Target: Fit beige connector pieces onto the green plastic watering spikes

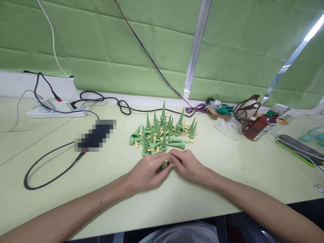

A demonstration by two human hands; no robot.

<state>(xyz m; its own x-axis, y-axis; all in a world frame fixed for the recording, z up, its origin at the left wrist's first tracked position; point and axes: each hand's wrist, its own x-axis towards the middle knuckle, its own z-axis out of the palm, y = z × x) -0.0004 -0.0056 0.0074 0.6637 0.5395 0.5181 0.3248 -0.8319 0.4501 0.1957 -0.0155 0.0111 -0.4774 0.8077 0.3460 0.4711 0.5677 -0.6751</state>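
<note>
Two bare forearms (101, 197) are slanting inward over the pale table (177, 204), and your hands are meeting at the fingertips. Your left hand (149, 168) is lying back-up, its fingers curling closed around a green plastic piece (164, 164) that is mostly hiding inside the grip. Your right hand (188, 165) is angling in opposite, wrist low, thumb and forefinger pinching together on a small yellow fitting (171, 164); I cannot tell whether the two parts are joining. Just beyond your fingertips, green plastic spikes (144, 141) are standing and lying among loose yellow fittings (137, 145). A black cable (32, 188) is looping well left of your fingers, and a brown bottle (260, 127) is sitting well off to their right.
</note>
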